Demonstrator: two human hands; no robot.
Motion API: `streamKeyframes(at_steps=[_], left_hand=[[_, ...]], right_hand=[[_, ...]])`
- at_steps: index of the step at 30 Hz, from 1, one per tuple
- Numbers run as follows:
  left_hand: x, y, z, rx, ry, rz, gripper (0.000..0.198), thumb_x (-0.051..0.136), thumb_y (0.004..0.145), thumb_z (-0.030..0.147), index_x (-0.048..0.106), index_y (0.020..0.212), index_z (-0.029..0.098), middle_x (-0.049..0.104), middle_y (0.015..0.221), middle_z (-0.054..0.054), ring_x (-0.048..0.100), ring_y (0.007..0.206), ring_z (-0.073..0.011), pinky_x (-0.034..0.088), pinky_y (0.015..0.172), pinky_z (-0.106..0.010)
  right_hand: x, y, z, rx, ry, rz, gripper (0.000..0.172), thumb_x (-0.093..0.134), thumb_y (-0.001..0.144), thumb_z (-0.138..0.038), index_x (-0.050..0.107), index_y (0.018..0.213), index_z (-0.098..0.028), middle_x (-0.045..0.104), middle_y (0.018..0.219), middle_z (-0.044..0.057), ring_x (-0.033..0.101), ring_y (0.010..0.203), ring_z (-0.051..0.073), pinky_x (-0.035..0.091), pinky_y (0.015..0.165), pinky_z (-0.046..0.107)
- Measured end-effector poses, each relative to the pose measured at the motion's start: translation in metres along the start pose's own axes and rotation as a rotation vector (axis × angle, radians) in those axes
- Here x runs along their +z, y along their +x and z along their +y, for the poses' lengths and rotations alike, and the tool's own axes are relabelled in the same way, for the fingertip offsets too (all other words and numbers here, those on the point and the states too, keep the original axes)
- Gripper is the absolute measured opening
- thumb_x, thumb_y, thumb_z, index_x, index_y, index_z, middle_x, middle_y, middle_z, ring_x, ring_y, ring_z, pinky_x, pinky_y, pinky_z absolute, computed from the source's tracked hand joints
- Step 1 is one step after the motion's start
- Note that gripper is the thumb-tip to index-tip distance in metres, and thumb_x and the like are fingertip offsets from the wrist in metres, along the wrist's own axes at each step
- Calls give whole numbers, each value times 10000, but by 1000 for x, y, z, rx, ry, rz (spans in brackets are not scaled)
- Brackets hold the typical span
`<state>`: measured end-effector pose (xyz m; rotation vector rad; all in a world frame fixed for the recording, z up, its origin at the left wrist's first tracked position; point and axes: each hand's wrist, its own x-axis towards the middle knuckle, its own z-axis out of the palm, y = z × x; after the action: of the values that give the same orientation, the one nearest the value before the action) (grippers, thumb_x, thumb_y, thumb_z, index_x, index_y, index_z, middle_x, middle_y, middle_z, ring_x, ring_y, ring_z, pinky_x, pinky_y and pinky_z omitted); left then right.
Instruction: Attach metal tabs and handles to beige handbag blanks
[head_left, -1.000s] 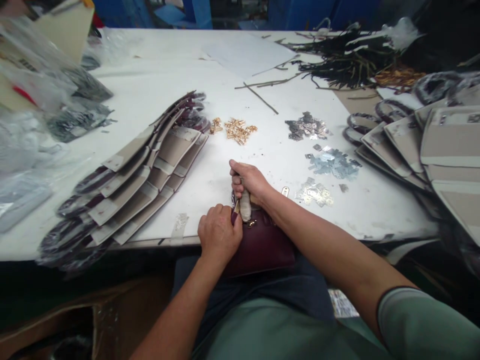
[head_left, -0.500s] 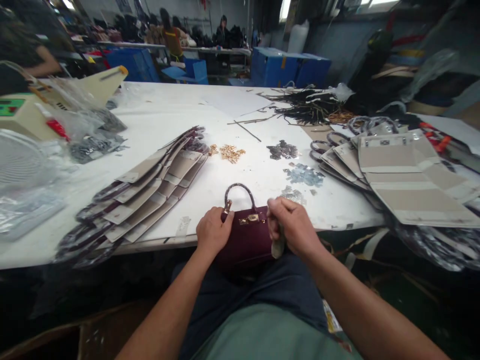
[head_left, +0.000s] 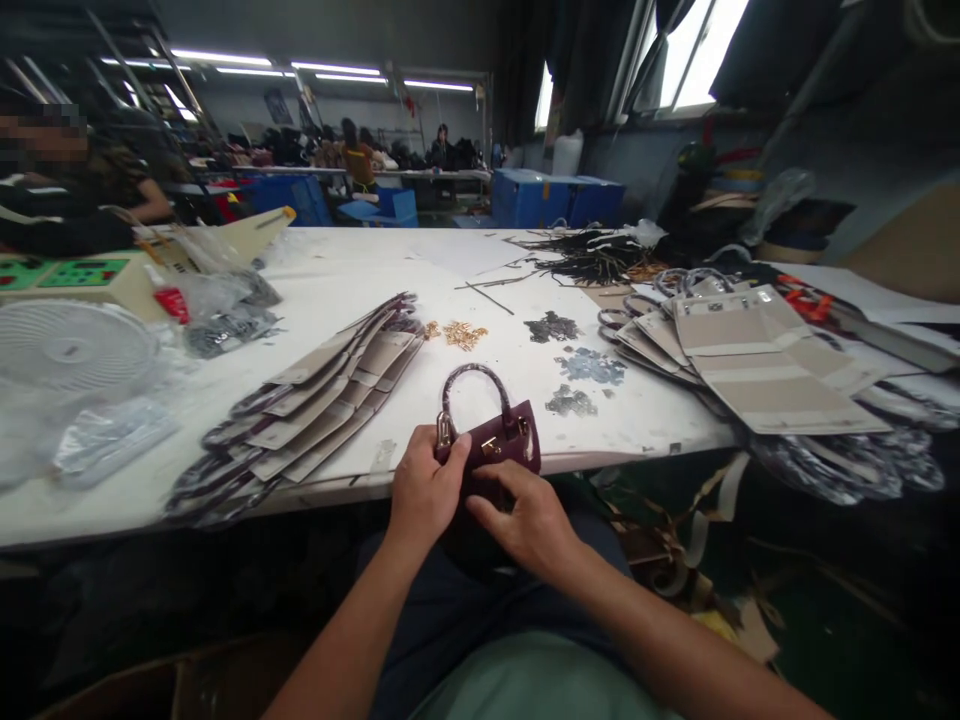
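Observation:
A small dark maroon handbag (head_left: 517, 455) leans at the table's front edge, tilted, its wrapped handle (head_left: 474, 370) arching up and gold-coloured metal fittings showing near its top. My left hand (head_left: 426, 485) is closed around the bag's left side, thumb on the front. In front of the bag is my right hand (head_left: 529, 515), thumb and forefinger apart with a gap between them. Its forefinger lies against or close over the bag's front; contact there is unclear. The lower part of the bag is dark and partly hidden by my hands.
Overlapping bag panels with wrapped handles (head_left: 330, 400) lie left; more panels (head_left: 757, 350) lie right. Between them are gold-coloured fittings (head_left: 463, 335) and small metal plates (head_left: 589, 366). A fan (head_left: 71, 345) and bagged parts (head_left: 229, 325) are far left. A co-worker's arm (head_left: 150, 200) shows behind.
My right hand has moved left from the bag's right edge to its front, and its fingers have opened. The bag has tilted. The camera view has lifted.

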<state>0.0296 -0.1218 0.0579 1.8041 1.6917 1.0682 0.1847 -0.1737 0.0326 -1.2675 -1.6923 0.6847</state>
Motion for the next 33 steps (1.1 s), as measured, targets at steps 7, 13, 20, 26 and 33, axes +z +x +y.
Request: streamKeyframes(at_steps=[7, 13, 20, 26, 33], left_hand=[[-35, -36, 47, -10, -308, -9, 375, 746, 817, 468, 642, 1097, 240, 683, 1101, -50, 671, 976, -222, 571, 901, -371], [-60, -57, 71, 186, -725, -362, 804, 849, 772, 521, 544, 1479, 292, 549, 1501, -124, 611, 1304, -334, 584, 1049, -448], [-90, -17, 62, 468, -326, 233, 565, 724, 929, 391, 569, 1462, 285, 518, 1544, -97, 530, 1414, -327, 423, 1225, -518], [-120, 15, 54, 447, -387, 248, 775, 807, 848, 403, 495, 1543, 263, 527, 1569, -113, 537, 1417, -327, 454, 1197, -474], [-112, 5, 17, -51, -826, -522, 530, 882, 756, 465, 760, 1178, 169, 811, 1010, -105, 765, 874, -263, 618, 802, -352]], right_hand=[[2, -6, -40, -90, -78, 138, 621, 811, 779, -342, 603, 1360, -269, 688, 1233, 122, 718, 1027, 316, 603, 857, 444], [-49, 8, -65, -153, 15, 186, 580, 768, 829, -277, 647, 1396, -306, 751, 1176, 99, 736, 967, 289, 623, 865, 443], [-127, 45, -77, -135, 339, 24, 340, 832, 802, -336, 791, 1111, -201, 781, 916, 63, 717, 748, 218, 603, 619, 308], [-150, 92, -79, -69, 616, -172, 244, 819, 696, -341, 783, 869, -173, 688, 682, 16, 559, 479, 130, 424, 399, 214], [-128, 126, -79, 122, 462, -457, 249, 761, 658, -302, 781, 837, -130, 740, 761, 46, 647, 603, 165, 496, 519, 236]])
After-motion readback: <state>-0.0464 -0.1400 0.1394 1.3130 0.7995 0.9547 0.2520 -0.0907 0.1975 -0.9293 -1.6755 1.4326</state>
